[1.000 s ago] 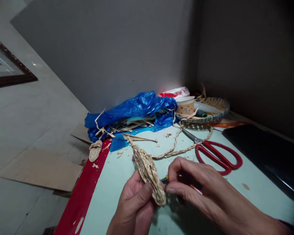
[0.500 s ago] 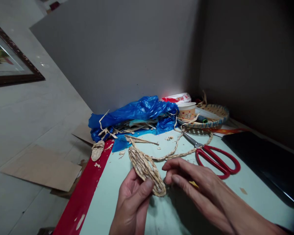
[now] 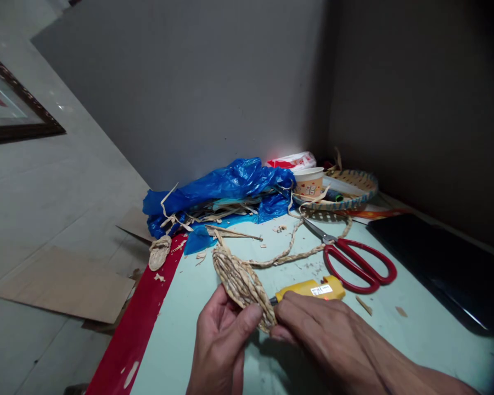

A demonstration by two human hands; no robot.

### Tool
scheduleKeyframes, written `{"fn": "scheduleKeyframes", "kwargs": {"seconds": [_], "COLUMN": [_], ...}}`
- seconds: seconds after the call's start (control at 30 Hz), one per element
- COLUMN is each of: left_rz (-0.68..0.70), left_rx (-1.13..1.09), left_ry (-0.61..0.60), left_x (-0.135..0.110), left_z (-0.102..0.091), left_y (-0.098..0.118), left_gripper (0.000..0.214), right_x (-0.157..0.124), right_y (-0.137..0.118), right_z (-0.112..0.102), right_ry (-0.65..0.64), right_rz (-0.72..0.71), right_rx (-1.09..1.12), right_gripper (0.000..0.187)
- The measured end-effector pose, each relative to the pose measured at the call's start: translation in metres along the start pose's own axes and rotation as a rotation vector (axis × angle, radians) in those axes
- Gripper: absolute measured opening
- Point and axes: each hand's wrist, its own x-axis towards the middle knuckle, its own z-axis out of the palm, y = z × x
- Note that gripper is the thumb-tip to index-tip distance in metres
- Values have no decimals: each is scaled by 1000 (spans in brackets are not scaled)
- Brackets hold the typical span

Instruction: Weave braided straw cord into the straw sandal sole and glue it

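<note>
My left hand (image 3: 222, 340) is closed on a flat oval piece of woven straw (image 3: 239, 277), thumb on top of its near end. A braided straw cord (image 3: 296, 252) runs from the piece toward the back of the pale green table (image 3: 395, 340). My right hand (image 3: 325, 334) is closed near the front of a yellow tool (image 3: 313, 288). The tool's dark tip touches the near end of the woven piece, and its body sticks out to the right beyond my fingers.
Red-handled scissors (image 3: 358, 263) lie just behind the tool. Further back are a blue plastic bag (image 3: 230, 186) with straw strips, a paper cup (image 3: 308, 184) and a woven tray (image 3: 368, 189). A black slab (image 3: 436, 263) lies right. A red strip (image 3: 144, 323) edges the table's left side.
My right hand drew back from the woven piece, then returned to its near end. The yellow tool, mostly hidden in my fingers before, now shows its whole body.
</note>
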Motion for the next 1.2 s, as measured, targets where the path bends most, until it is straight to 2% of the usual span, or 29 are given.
{"fn": "scheduleKeyframes", "kwargs": {"seconds": [0.17, 0.3, 0.47, 0.6, 0.7, 0.8, 0.97, 1.03, 1.1, 1.2], "left_rz": [-14, -34, 2, 25, 10, -1, -46, -60, -55, -50], "left_rx": [17, -9, 3, 93, 162, 243, 276, 267, 253, 271], "left_ry": [-8, 14, 60, 41, -5, -42, -36, -74, -111, -156], "left_x": [1, 3, 5, 8, 10, 9, 4, 3, 2, 2], "left_z": [-4, -3, -7, -14, -18, -18, -7, -4, -4, -9], "left_y": [-3, -4, -11, -18, -19, -15, -2, 1, 0, -1], "left_gripper": [53, 43, 34, 37, 38, 43, 67, 73, 73, 63], "right_x": [-1, -4, 3, 0, -4, -3, 7, 11, 13, 12], "right_y": [-4, 5, 11, 13, 15, 16, 18, 17, 16, 14], "right_z": [-11, -5, -2, 2, 4, 0, -13, -16, -16, -11], "right_ry": [-128, -101, -45, 6, -71, -149, -221, -219, -216, -206], "right_rz": [151, 264, 285, 264, 298, 377, 562, 597, 590, 556], "right_rx": [195, 238, 231, 206, 162, 127, 169, 210, 275, 429], "right_gripper": [16, 21, 24, 28, 33, 40, 61, 56, 43, 30]}}
